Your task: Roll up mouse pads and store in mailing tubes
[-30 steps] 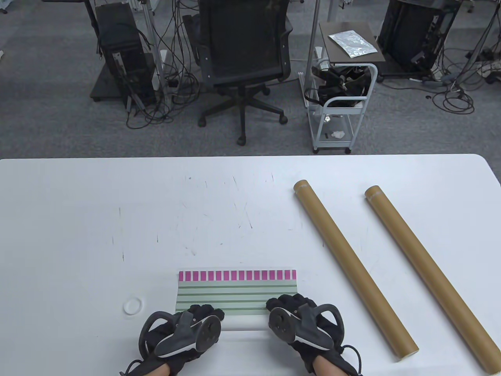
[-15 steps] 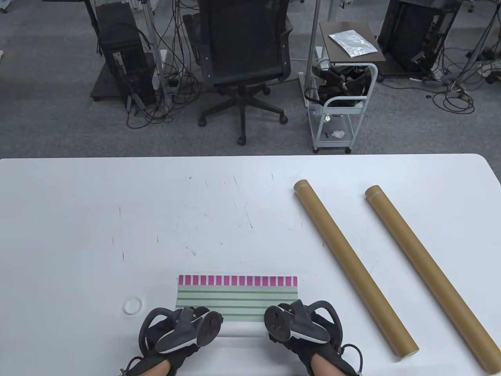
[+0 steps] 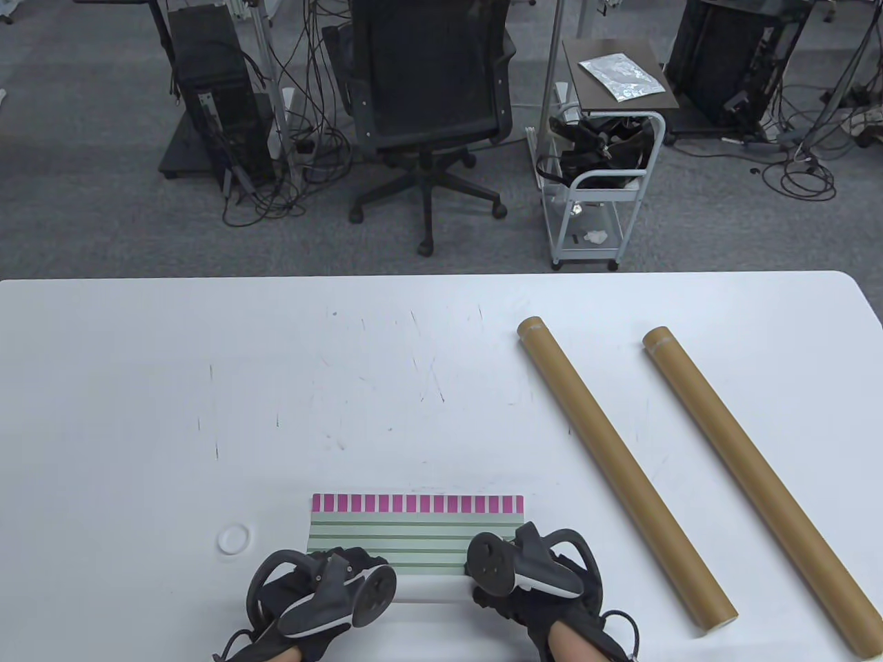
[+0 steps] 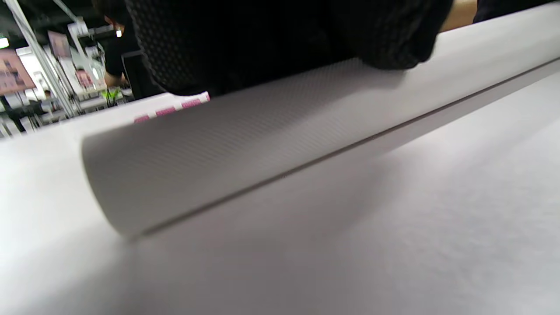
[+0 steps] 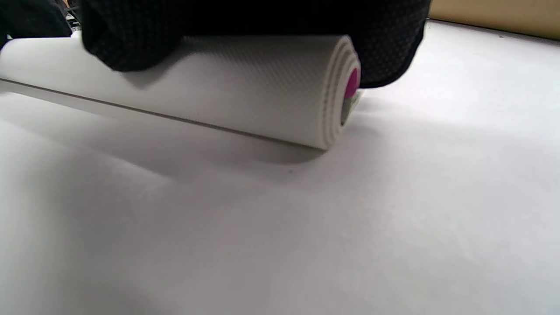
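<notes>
A mouse pad (image 3: 414, 534) with green stripes and a row of magenta blocks lies near the table's front edge. Its near part is wound into a white roll (image 3: 428, 589). My left hand (image 3: 324, 593) holds the roll's left part, fingers over the top; the left wrist view shows the roll (image 4: 245, 148) under the glove. My right hand (image 3: 524, 579) holds the right end; the right wrist view shows the spiral end (image 5: 343, 92) under the fingers. Two brown mailing tubes (image 3: 621, 469) (image 3: 752, 483) lie diagonally to the right, apart from both hands.
A small white ring-shaped cap (image 3: 233, 538) lies on the table (image 3: 207, 386) left of the pad. The nearer tube's open end (image 3: 717, 620) is right of my right hand. A chair (image 3: 428, 103) and a cart (image 3: 600, 179) stand beyond the far edge.
The flat part of the pad has grown shorter and its magenta edge has come toward me. Both hands have shifted slightly back toward the front edge on the roll.
</notes>
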### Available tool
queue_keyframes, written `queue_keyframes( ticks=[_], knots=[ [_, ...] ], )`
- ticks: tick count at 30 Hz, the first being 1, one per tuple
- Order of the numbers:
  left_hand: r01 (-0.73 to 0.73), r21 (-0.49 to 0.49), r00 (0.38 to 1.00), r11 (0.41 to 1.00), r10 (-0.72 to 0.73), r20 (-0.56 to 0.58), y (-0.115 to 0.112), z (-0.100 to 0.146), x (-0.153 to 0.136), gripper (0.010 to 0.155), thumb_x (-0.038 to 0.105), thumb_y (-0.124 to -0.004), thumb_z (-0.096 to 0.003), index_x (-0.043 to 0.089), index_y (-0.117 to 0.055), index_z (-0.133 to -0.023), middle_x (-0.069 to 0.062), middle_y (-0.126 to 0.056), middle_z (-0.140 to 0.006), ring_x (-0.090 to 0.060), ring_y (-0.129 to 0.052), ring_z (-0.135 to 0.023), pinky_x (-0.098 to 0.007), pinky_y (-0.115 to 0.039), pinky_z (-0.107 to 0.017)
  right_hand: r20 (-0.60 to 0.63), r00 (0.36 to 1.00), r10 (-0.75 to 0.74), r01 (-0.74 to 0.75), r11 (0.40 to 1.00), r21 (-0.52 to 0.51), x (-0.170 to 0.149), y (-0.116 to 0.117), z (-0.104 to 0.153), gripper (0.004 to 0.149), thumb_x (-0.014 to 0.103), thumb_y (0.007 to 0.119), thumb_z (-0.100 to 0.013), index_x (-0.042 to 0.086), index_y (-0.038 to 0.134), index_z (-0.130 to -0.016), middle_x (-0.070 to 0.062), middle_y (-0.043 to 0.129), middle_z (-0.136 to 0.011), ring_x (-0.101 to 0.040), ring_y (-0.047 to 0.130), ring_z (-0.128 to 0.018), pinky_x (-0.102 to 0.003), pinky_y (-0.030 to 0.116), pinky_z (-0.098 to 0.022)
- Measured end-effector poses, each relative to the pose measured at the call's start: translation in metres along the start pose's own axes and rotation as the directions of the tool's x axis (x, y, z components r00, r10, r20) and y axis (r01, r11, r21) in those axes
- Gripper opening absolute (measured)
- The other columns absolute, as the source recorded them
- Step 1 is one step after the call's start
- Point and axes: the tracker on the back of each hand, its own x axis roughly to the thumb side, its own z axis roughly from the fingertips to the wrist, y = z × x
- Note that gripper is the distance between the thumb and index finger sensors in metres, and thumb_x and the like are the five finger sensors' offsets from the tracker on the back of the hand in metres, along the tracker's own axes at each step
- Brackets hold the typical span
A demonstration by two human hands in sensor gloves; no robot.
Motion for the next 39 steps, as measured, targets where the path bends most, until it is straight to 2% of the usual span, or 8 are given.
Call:
queue_keyframes(
  ticks=[2, 8, 12, 17, 23, 28, 34, 39],
  knots=[
    [0.015, -0.006, 1.0, 1.0, -0.015, -0.004, 0.0, -0.001, 0.001, 0.046, 0.043, -0.078, -0.0382, 0.038, -0.08, -0.084, 0.01, -0.094, -0.083, -0.015, -0.1, -0.073, -0.03, -0.087, -0.054, -0.003, 1.0, -0.018, 0.018, 1.0, -0.002, -0.001, 0.001, 0.001, 0.049, 0.04, 0.073, -0.041, 0.028, 0.076, -0.088, 0.0, 0.085, -0.085, -0.025, 0.088, -0.07, -0.048, 0.075, -0.06],
    [-0.104, -0.048, 0.994, 0.993, 0.101, -0.049, -0.009, -0.008, -0.01, 0.046, 0.041, -0.07, -0.0414, 0.041, -0.076, -0.087, 0.012, -0.09, -0.087, -0.013, -0.095, -0.078, -0.028, -0.084, -0.057, -0.008, 0.999, 0.032, -0.033, 0.998, -0.062, -0.001, 0.007, 0.004, 0.051, 0.039, 0.065, -0.044, 0.029, 0.071, -0.093, 0.0, 0.08, -0.089, -0.025, 0.085, -0.072, -0.047, 0.072, -0.062],
    [-0.135, -0.069, 0.99, 0.988, 0.131, -0.061, -0.015, -0.013, -0.016, 0.048, 0.04, -0.062, -0.0428, 0.043, -0.072, -0.089, 0.014, -0.087, -0.089, -0.01, -0.092, -0.082, -0.027, -0.08, -0.061, -0.025, 0.998, 0.058, -0.06, 0.996, -0.066, 0.0, 0.008, 0.001, 0.051, 0.037, 0.061, -0.045, 0.029, 0.067, -0.096, 0.0, 0.078, -0.09, -0.025, 0.084, -0.073, -0.048, 0.071, -0.063],
    [-0.251, -0.095, 0.966, 0.963, 0.243, -0.085, -0.021, -0.017, -0.025, 0.047, 0.041, -0.061, -0.0433, 0.043, -0.071, -0.089, 0.015, -0.084, -0.09, -0.01, -0.087, -0.083, -0.027, -0.077, -0.065, -0.048, 0.997, 0.052, -0.056, 0.995, -0.077, -0.002, 0.008, -0.001, 0.051, 0.037, 0.059, -0.045, 0.029, 0.067, -0.095, 0.001, 0.078, -0.09, -0.025, 0.084, -0.072, -0.047, 0.071, -0.062],
    [-0.184, -0.09, 0.981, 0.979, 0.177, -0.079, -0.02, -0.016, -0.022, 0.046, 0.042, -0.059, -0.0443, 0.045, -0.067, -0.09, 0.015, -0.081, -0.092, -0.011, -0.086, -0.085, -0.03, -0.077, -0.067, -0.066, 0.997, 0.047, -0.053, 0.994, -0.094, -0.002, 0.008, -0.001, 0.05, 0.037, 0.058, -0.045, 0.029, 0.069, -0.093, 0.002, 0.079, -0.088, -0.024, 0.085, -0.07, -0.047, 0.073, -0.061],
    [-0.153, -0.1, 0.985, 0.983, 0.143, -0.098, -0.016, -0.018, -0.02, 0.045, 0.042, -0.061, -0.044, 0.044, -0.07, -0.088, 0.011, -0.084, -0.09, -0.014, -0.087, -0.083, -0.032, -0.078, -0.066, -0.07, 0.997, 0.041, -0.045, 0.997, -0.06, -0.003, 0.008, -0.004, 0.05, 0.036, 0.055, -0.046, 0.03, 0.067, -0.094, 0.002, 0.077, -0.088, -0.024, 0.083, -0.07, -0.045, 0.073, -0.06],
    [-0.155, -0.096, 0.982, 0.983, 0.143, -0.122, -0.017, -0.019, -0.022, 0.045, 0.044, -0.06, -0.0434, 0.042, -0.072, -0.087, 0.012, -0.084, -0.087, -0.013, -0.087, -0.08, -0.032, -0.078, -0.065, -0.086, 0.995, -0.043, 0.039, 0.998, -0.052, -0.009, 0.008, -0.005, 0.049, 0.037, 0.057, -0.046, 0.029, 0.067, -0.094, 0.001, 0.076, -0.088, -0.024, 0.081, -0.07, -0.046, 0.072, -0.061],
    [-0.197, -0.098, 0.973, 0.976, 0.182, -0.14, -0.02, -0.021, -0.026, 0.045, 0.044, -0.058, -0.0428, 0.043, -0.072, -0.086, 0.014, -0.084, -0.086, -0.012, -0.087, -0.079, -0.031, -0.077, -0.065, -0.045, 0.998, -0.054, 0.046, 0.986, -0.158, -0.012, -0.001, 0.002, 0.05, 0.042, 0.069, -0.042, 0.03, 0.069, -0.091, 0.002, 0.077, -0.085, -0.023, 0.08, -0.069, -0.04, 0.071, -0.06]
  ],
)
